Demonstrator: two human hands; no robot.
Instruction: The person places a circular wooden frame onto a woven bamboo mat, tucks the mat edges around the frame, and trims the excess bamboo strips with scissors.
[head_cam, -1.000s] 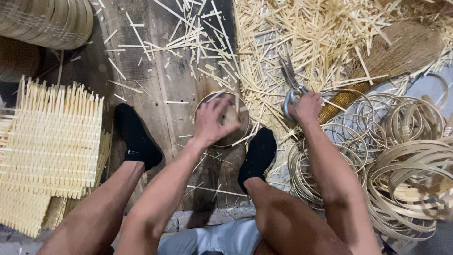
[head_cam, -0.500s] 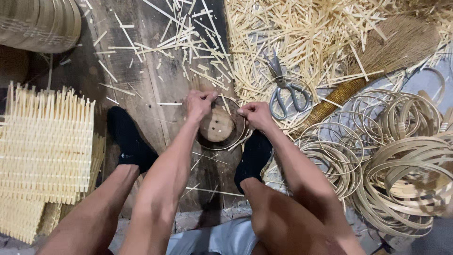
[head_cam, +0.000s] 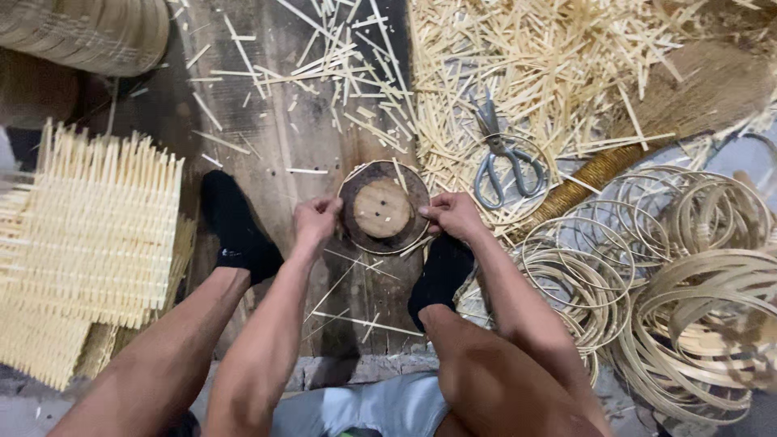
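A round dark wooden disc with a lighter raised centre lies on the plank floor, ringed by a thin bamboo hoop. My left hand pinches the rim on its left side. My right hand grips the rim and hoop on its right side. My two feet in black socks rest on either side of the disc. Grey-handled scissors lie just beyond my right hand on the cut strips.
Loose bamboo slivers cover the floor at the top and right. Several coiled bamboo hoops pile at the right. A woven bamboo mat lies at the left, a woven basket at the top left, a broom near the scissors.
My right hand left the scissors on the strips and came down to the disc's right rim. My left hand slid from on top of the disc to its left edge.
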